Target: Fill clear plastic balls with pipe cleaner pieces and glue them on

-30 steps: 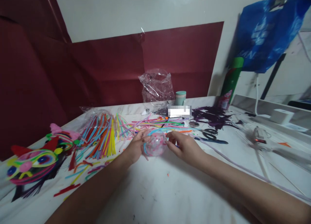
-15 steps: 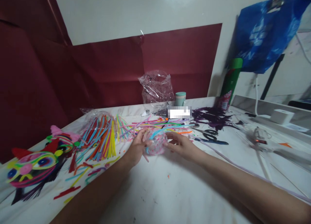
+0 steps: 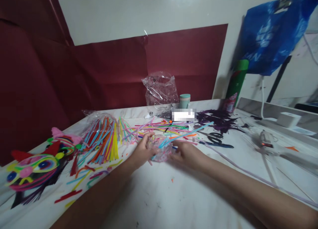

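Observation:
At the middle of the table a crinkled clear plastic bag (image 3: pixel 162 155) with pink bits in it is between my two hands; what exactly it contains is blurred. My left hand (image 3: pixel 143 152) is closed on its left side, thumb in front. On its right side my right hand (image 3: pixel 185 152) curls its fingers against the bag, the fingertips partly hidden. Light blue pipe cleaners (image 3: pixel 186 134) lie slanted across the top of the bag, pointing to the upper right. Behind the hands, loose coloured pipe cleaners (image 3: pixel 144 127) are spread on the table.
Two colourful pipe-cleaner masks (image 3: pixel 34 171) lie at left, beside bundled pipe cleaners (image 3: pixel 104 141). Scissors (image 3: pixel 213 135), purple strips (image 3: pixel 216 119) and a glue gun (image 3: pixel 267 139) are at right. A mint container (image 3: pixel 184 100) and green can (image 3: pixel 236 85) stand behind.
The bag has shifted slightly lower and looks more squeezed. The blue pipe cleaners now slant more steeply to the upper right. My right hand has turned and moved slightly lower.

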{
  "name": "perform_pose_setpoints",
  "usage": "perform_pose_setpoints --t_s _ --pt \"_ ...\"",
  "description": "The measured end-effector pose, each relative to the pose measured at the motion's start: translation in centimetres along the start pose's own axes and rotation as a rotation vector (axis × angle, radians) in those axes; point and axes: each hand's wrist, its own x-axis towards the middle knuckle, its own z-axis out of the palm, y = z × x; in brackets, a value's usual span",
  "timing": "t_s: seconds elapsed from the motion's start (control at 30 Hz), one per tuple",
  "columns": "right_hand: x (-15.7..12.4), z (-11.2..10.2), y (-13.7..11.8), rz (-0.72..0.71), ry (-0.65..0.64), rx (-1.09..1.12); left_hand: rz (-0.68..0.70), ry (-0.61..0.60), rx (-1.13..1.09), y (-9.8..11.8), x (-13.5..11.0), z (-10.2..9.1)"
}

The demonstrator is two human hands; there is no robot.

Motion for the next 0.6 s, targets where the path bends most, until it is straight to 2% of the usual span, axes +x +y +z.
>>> perform_pose_setpoints --t_s 0.03,0.1,0.2,0.27,0.4,0.6 --pt "-0.2 -0.3 -0.3 -0.007 0.021 -0.076 -0.011 -0.007 0.009 0.0 0.0 0.0" --pt "-0.4 -1.0 -0.9 -0.091 0.152 -0.138 -0.033 -0.027 0.018 0.0 -0.1 0.0" --pt "-0.4 -1.5 -1.3 -0.356 0.381 -0.141 -0.056 -0.061 0.032 0.1 -0.1 -0.1" --pt "-0.2 -1.4 -1.0 -0.436 0.409 -0.181 -0.047 -0.079 0.037 0.2 -0.1 -0.2" --pt "0.4 -0.7 0.2 -0.339 0.293 -0.168 -0.05 -0.107 0.054 0.1 -0.2 -0.3" --pt "0.4 -0.5 -0.2 -0.08 0.158 0.106 -0.033 -0.102 0.09 0.0 -0.3 -0.3"
